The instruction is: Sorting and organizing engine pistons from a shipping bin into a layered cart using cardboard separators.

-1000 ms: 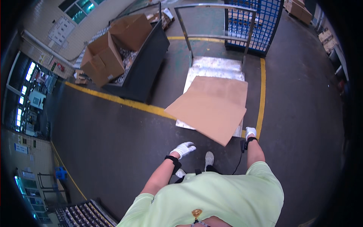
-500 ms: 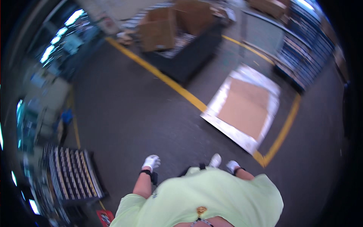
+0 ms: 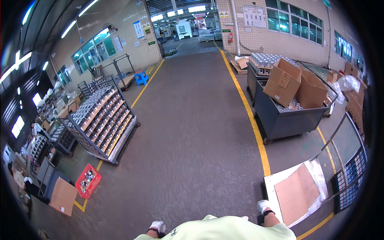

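A: Your right hand (image 3: pixel 263 206), gloved, hangs just beside the cart's (image 3: pixel 318 172) near edge. Are its fingers spread or together?

B: Cannot tell; they are too small and turned away from you. No object shows in it, and contact with the cart is unclear. Your left hand (image 3: pixel 158 227), also gloved, sits low in view beside your body; finger spread likewise not readable.

A: Where is the sheet (image 3: pixel 298 194)?

B: Flat on the cart's white deck, just to your right, with no strap or weight visible on it. Judgement: if your right forearm brushes it, or the cart takes a jolt, it could slide off.

A: And the cart?

B: Its handle rises at the far end, beyond your reach as you stand. Wheels out of sight, so braking is unknown. A knock from your leg might shift it toward the blue crate (image 3: pixel 354 180) behind.

A: Farther out?

B: Past the yellow line (image 3: pixel 256 134), two open boxes lean in the grey bin (image 3: pixel 290 122); a bump there could tip one out. Across the aisle, the red tray (image 3: pixel 94 187) of metal parts sits low near the rack (image 3: pixel 78 136): a trip risk if you step left without looking down.
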The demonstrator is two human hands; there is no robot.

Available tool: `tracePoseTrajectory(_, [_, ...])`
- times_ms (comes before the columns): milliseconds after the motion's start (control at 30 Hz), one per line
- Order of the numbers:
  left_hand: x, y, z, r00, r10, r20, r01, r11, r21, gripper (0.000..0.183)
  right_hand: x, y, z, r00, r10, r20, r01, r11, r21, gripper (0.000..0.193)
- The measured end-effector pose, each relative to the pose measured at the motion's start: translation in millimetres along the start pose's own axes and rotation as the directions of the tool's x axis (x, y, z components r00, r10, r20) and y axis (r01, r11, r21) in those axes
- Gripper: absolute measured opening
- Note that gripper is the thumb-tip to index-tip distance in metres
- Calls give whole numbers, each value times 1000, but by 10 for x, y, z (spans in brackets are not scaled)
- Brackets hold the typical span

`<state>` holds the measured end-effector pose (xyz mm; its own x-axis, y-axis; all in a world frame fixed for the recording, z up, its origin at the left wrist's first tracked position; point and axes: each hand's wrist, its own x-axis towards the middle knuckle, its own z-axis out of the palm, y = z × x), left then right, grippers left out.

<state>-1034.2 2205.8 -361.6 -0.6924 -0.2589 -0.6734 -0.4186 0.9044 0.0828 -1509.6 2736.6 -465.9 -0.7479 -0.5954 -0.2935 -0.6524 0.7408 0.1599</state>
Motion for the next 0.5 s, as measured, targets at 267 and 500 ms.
tracePoseTrajectory(267, [-337, -651, 1165, 997, -59, 50, 62, 996, -65, 28, 533, -1175, -874, 712, -322, 624, 147, 937, 316, 34])
tracePoseTrajectory(500, [-332, -216, 1531, 986, -152, 72, 157, 985, -70, 20, 1799, -1614, -1781, 732, -288, 617, 262, 955, 135, 35])
